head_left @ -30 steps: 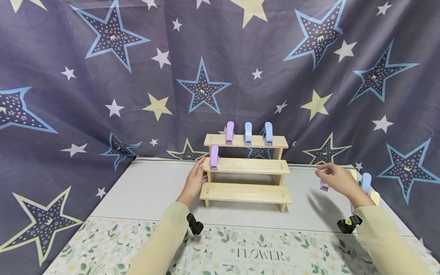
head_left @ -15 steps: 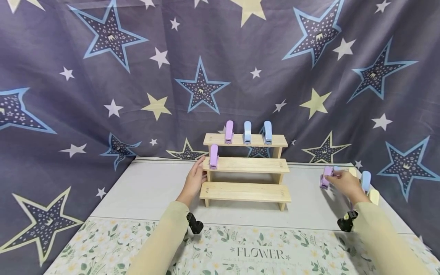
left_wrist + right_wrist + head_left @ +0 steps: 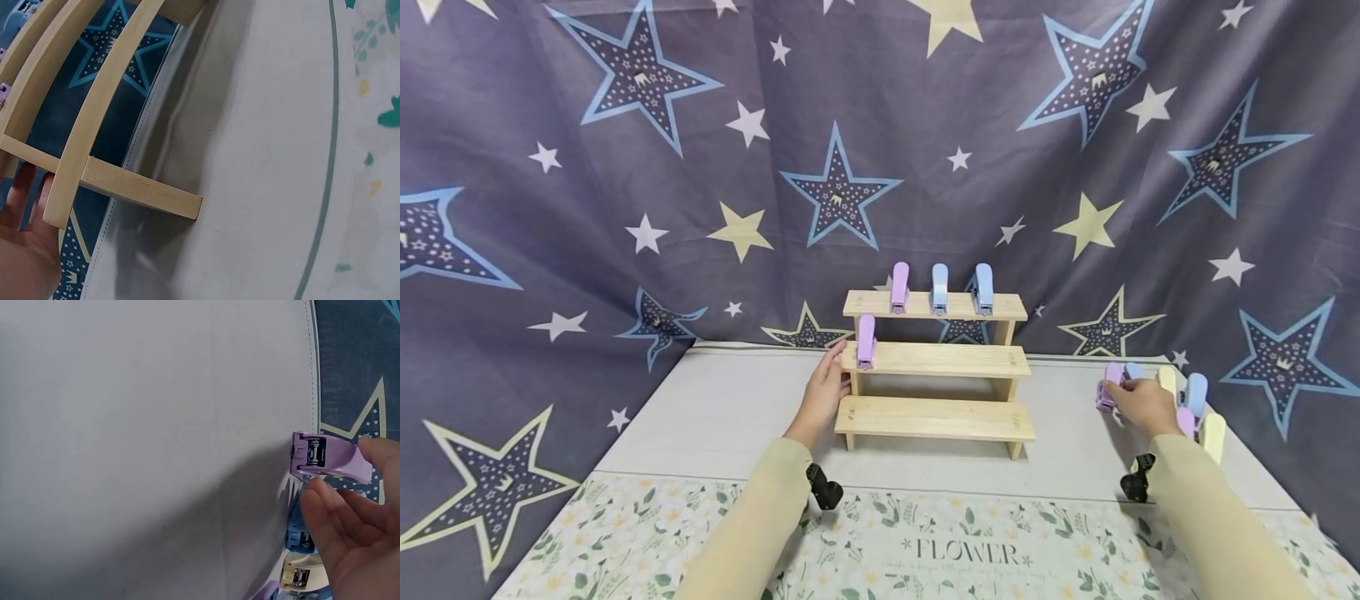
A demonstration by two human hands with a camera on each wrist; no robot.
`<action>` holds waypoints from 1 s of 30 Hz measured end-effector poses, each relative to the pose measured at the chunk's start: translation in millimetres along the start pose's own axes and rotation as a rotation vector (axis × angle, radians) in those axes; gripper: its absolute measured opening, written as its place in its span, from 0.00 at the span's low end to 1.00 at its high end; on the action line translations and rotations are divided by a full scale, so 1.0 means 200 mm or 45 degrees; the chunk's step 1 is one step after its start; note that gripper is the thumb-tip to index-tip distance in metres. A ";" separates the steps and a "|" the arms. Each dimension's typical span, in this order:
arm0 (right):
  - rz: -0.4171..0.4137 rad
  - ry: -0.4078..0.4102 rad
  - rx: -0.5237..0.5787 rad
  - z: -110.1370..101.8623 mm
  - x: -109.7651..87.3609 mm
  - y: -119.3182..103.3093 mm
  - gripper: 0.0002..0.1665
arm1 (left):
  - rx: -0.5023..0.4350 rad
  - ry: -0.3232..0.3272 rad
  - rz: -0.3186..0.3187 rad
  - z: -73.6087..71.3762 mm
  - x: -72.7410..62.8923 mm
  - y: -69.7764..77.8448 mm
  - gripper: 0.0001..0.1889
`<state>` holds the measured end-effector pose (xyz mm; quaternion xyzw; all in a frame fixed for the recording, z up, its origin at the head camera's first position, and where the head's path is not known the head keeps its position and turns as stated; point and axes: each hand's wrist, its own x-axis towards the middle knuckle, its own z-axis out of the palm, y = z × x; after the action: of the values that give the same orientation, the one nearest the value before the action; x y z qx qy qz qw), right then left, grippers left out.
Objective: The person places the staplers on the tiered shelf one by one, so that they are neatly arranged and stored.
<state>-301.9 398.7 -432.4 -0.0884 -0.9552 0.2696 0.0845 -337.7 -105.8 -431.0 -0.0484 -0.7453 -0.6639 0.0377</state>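
overall, a purple-grey fabric curtain [image 3: 970, 83] printed with stars covers the far side. a white table cover [image 3: 737, 392] lies before it, with a floral-printed strip [image 3: 625, 533] along the near side. a three-tier stepped rack of pale wood [image 3: 936, 417] stands at centre. the left hand [image 3: 822, 396] rests against the rack's left end at the middle tier; its fingers are loosely extended, fingertips partly hidden by the wood. the right hand [image 3: 1146, 404] is at far right, thumb and fingers nearly closed, pinching a lavender plastic stapler-shaped device [image 3: 334, 457]. this device is at the cover's far edge, leftmost of its group; base contact cannot be confirmed. right of it are two sky-blue units [image 3: 1197, 393], two cream units [image 3: 1212, 433] and another lavender unit [image 3: 1185, 421]. the top tier carries, left to right, one lavender unit [image 3: 899, 287] and two light-blue units [image 3: 939, 289]; the middle tier carries one lavender unit [image 3: 866, 342] at its left end.
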 end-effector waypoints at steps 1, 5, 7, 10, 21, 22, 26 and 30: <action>0.019 -0.002 0.012 0.00 0.00 0.00 0.32 | 0.000 -0.001 0.002 0.00 0.00 0.00 0.25; 0.070 0.010 0.041 0.01 -0.01 0.00 0.33 | -0.002 0.009 0.013 0.00 0.00 -0.01 0.25; 0.089 0.016 0.044 0.01 -0.01 0.00 0.33 | -0.011 0.007 0.022 0.00 0.00 -0.01 0.25; 0.109 0.013 0.036 0.02 -0.01 -0.01 0.34 | -0.033 -0.003 0.027 0.01 0.00 0.00 0.25; 0.119 -0.012 0.029 0.01 0.00 -0.02 0.28 | -0.007 0.009 -0.003 0.00 -0.01 0.01 0.25; 0.117 -0.016 0.028 0.01 0.00 -0.02 0.28 | -0.006 0.009 -0.003 0.00 -0.01 0.01 0.25; 0.090 -0.024 0.029 0.02 0.01 0.00 0.28 | -0.010 0.011 0.002 0.00 -0.01 0.02 0.25; 0.059 -0.028 0.030 0.02 0.01 0.01 0.28 | -0.001 0.020 -0.003 0.00 -0.02 0.02 0.25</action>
<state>-305.1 398.6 -437.2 -0.1064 -0.9506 0.2835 0.0688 -334.3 -104.9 -428.4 -0.0423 -0.7449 -0.6645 0.0427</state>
